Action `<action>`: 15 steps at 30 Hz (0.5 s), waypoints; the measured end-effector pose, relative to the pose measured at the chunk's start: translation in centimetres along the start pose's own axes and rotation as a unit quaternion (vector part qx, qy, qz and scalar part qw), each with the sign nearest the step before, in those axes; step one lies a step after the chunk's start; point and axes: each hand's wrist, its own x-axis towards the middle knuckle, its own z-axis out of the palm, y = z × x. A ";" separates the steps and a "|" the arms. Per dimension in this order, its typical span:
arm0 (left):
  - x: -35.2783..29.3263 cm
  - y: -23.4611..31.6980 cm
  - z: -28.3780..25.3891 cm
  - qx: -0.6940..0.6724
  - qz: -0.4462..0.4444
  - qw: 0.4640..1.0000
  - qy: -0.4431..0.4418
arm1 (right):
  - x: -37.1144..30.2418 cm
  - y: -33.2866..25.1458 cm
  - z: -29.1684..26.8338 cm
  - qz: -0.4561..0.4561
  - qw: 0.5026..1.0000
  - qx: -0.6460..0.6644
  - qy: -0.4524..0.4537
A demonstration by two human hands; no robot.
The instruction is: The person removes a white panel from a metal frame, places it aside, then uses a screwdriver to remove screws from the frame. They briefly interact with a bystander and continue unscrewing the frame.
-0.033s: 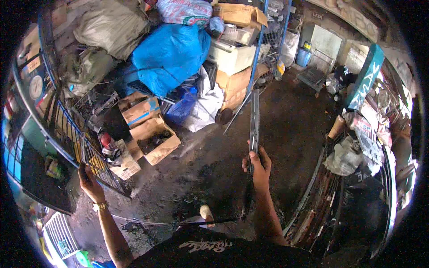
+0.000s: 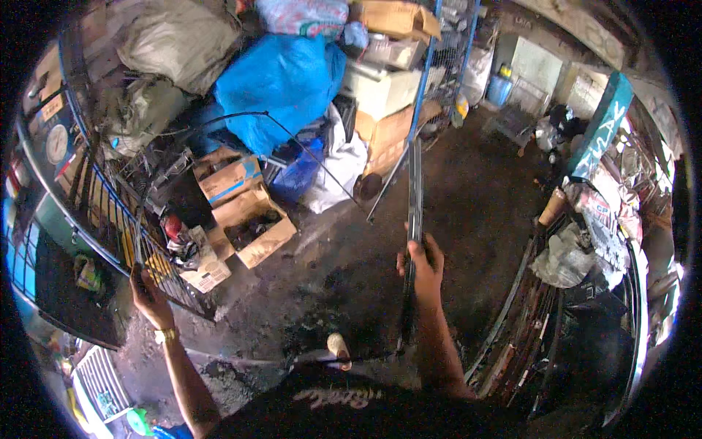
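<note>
My right hand [image 2: 424,267], in the middle, is closed around a long, narrow, slotted grey metal rail [image 2: 415,183]. The rail stands nearly upright in view, and its dark lower end runs down past my wrist. At the left my left hand [image 2: 151,296], with a watch on its wrist, is curled around a thin strip [image 2: 137,245] that sticks up above the fingers. A thin dark cord [image 2: 307,150] arches across the blue bag; whether it joins the strip I cannot tell. The barred metal gate [image 2: 110,245] is close behind my left hand.
Open cardboard boxes [image 2: 259,230] with dark scraps sit on the dirty floor [image 2: 344,271]. Behind them are a big blue bag [image 2: 281,91], grey sacks [image 2: 179,44] and a blue-framed rack [image 2: 431,66]. Long scrap strips [image 2: 504,329] and a plastic bag [image 2: 563,256] line the right side.
The thin dark cord now shows as a longer arch reaching right and down toward the rail. Both hands keep nearly the same place and grip; the rail has shifted slightly.
</note>
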 end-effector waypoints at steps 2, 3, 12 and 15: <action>1.6 -0.8 4.2 0.051 -0.012 0.999 0.001 | 4.4 0.1 0.5 0.008 0.999 -0.018 -0.026; 2.2 -1.0 5.9 0.068 -0.025 0.997 0.001 | 7.0 -0.1 0.8 0.010 1.000 -0.005 -0.024; 9.2 3.6 16.5 0.008 -0.019 0.987 0.159 | 24.0 -1.9 0.5 -0.099 0.992 0.071 -0.014; 15.0 6.6 23.5 -0.005 -0.047 0.985 0.165 | 32.1 -3.7 0.8 -0.175 0.978 0.101 -0.060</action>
